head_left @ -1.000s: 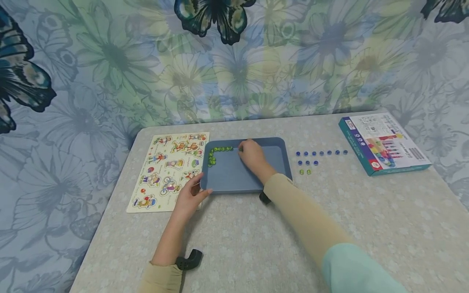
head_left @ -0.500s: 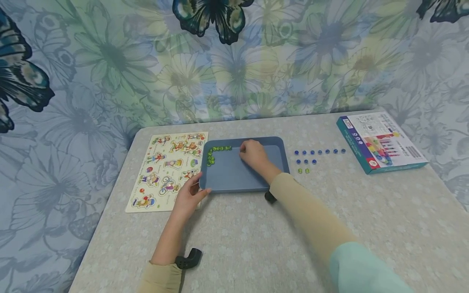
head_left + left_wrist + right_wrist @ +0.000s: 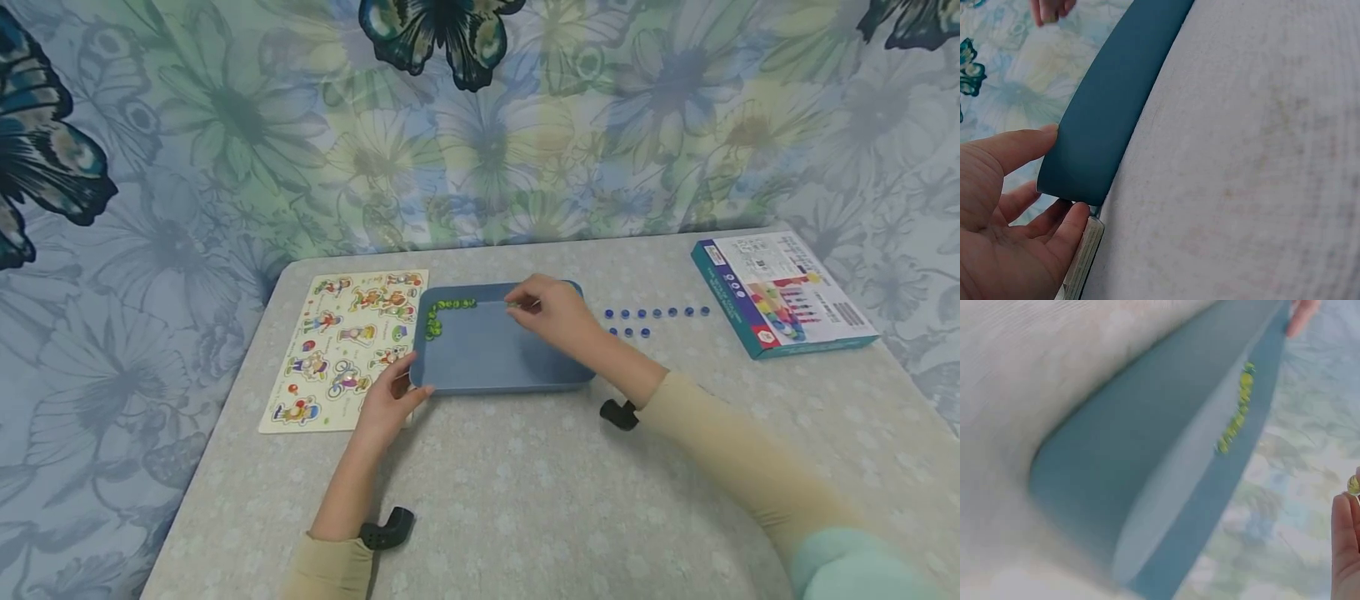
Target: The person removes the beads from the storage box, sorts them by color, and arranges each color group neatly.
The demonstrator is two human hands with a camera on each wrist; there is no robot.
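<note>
My left hand holds the blue-grey tray by its near left corner. In the left wrist view the thumb lies on the rim and the other fingers touch the corner from below. Above the tray's far side, my right hand pinches a small green-yellow marble between thumb and fingertips. A bent row of several green marbles lies inside the tray, along its far wall and down its left end.
Right of the tray, several blue marbles sit in rows on the table. Farther right lies a boxed set. A cream board with cartoon figures lies left, its edge against the tray. A floral curtain hangs behind.
My right hand has risen from the tray and shifted right, bringing the pinched marble into sight. Its forearm now covers the two green marbles on the table. The left hand stays at the corner.
</note>
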